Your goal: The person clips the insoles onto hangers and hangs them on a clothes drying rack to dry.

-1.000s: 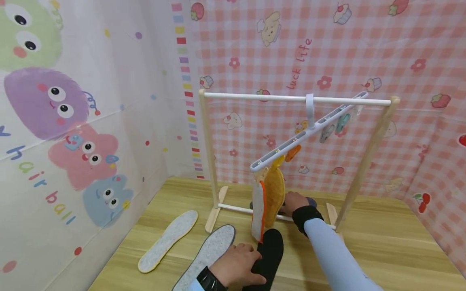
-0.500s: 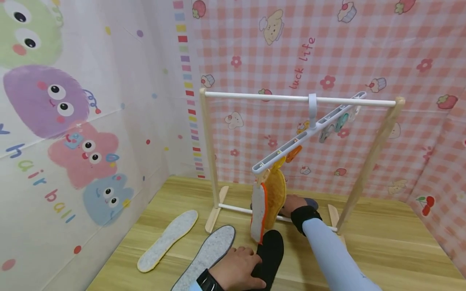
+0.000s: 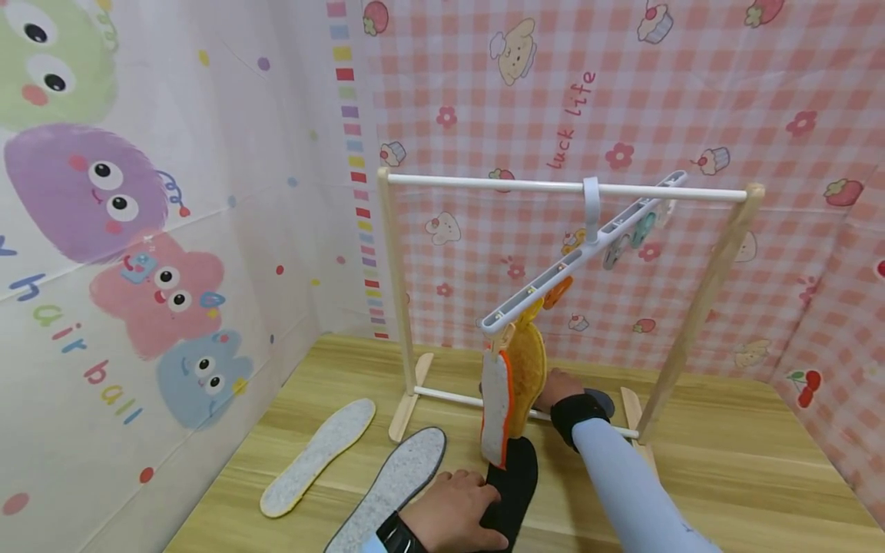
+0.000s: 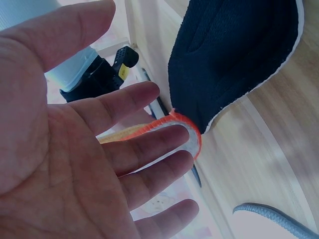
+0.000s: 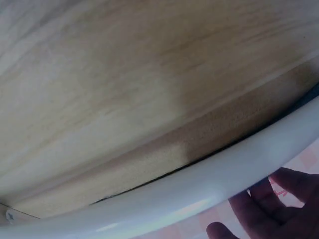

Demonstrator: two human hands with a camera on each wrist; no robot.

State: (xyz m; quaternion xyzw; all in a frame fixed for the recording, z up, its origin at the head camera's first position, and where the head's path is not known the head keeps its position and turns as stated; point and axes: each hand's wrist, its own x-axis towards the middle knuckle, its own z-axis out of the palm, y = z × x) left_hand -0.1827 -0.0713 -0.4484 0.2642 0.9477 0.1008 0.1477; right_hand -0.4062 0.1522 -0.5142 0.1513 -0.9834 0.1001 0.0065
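In the head view my left hand is over the black insole lying on the table. Its fingers look extended and apart in the left wrist view. My right hand reaches behind the rack's lower white bar and grips a dark insole, whose middle it covers; its fingers show partly beyond the bar in the right wrist view. An orange-edged grey insole and a mustard insole hang between the hands from clips on a pale hanger.
A yellow-edged grey insole and a dark-edged grey insole lie at left. The hanger hooks over the rack's top rod, with an orange clip, a grey clip and a teal clip on it.
The dark insole's visible end has shifted slightly right and nearer with the right hand. The hanger has swung a little, its near end moving right. The left hand stays almost still.
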